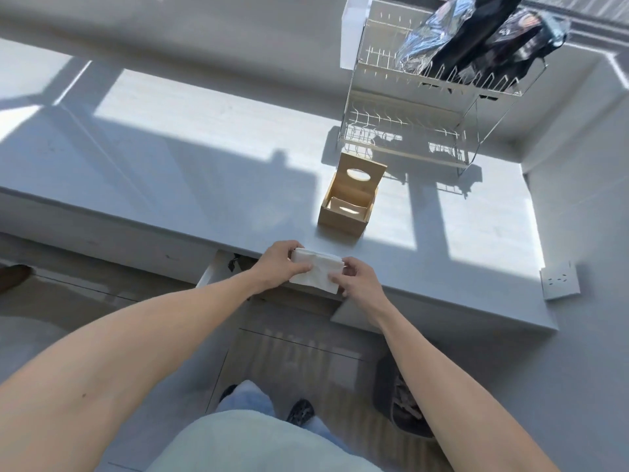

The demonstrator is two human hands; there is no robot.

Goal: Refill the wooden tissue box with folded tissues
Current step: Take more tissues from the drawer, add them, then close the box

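A stack of white folded tissues [318, 269] is held over the front edge of the white counter [190, 185]. My left hand [280, 267] grips its left side, thumb on top. My right hand [357, 279] pinches its right side. Just beyond, the wooden tissue box [343, 219] stands on the counter with its hinged lid [360, 178] raised upright; the lid has an oval hole. The box looks empty inside apart from an inner wooden plate.
A two-tier wire dish rack [418, 127] holding dark plastic-wrapped items [476, 39] stands behind the box. A white wall socket [560, 281] sits at the right. A drawer [211, 270] is open under the counter. A dark bin [405, 410] stands on the floor.
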